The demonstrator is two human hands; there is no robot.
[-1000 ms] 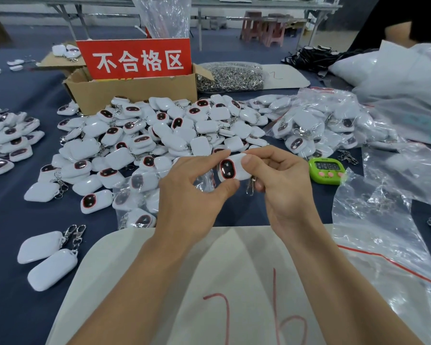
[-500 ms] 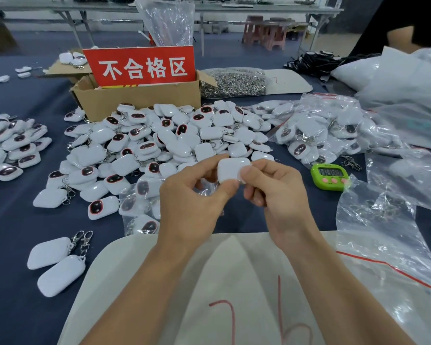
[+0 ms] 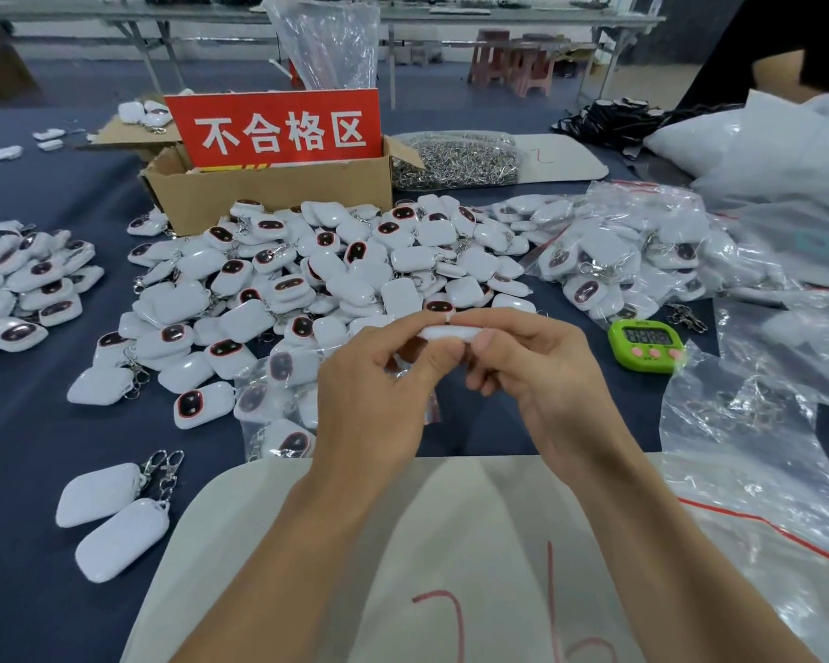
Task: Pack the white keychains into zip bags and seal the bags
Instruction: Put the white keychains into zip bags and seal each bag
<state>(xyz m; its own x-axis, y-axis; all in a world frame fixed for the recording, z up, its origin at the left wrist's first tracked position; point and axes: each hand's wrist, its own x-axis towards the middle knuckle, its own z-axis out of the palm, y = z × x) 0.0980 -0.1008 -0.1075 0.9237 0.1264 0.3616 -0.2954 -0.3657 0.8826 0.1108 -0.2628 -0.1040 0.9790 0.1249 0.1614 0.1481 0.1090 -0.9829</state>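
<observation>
A: Two hands meet above the near table edge. We see the left hand (image 3: 379, 390) and the right hand (image 3: 542, 370) both pinching one white keychain (image 3: 451, 333), held edge-on between the fingertips.

B: Surface condition?

A: We note a dark blue table cover (image 3: 34, 423). A loose heap of white keychains (image 3: 317, 279) lies just beyond the hands, with a smaller heap (image 3: 25, 289) at far left. Clear zip bags (image 3: 613, 251) holding keychains lie to the right; another filled bag (image 3: 278, 399) lies partly behind the left hand.

B: Other items?

A: We record a cardboard box (image 3: 269, 193) bearing a red sign (image 3: 278, 129), a green timer (image 3: 648, 345), and a white board (image 3: 451, 543) marked in red under the forearms.

B: The room?

A: We see folding tables (image 3: 498, 16) and pink stools (image 3: 513, 64) behind.
</observation>
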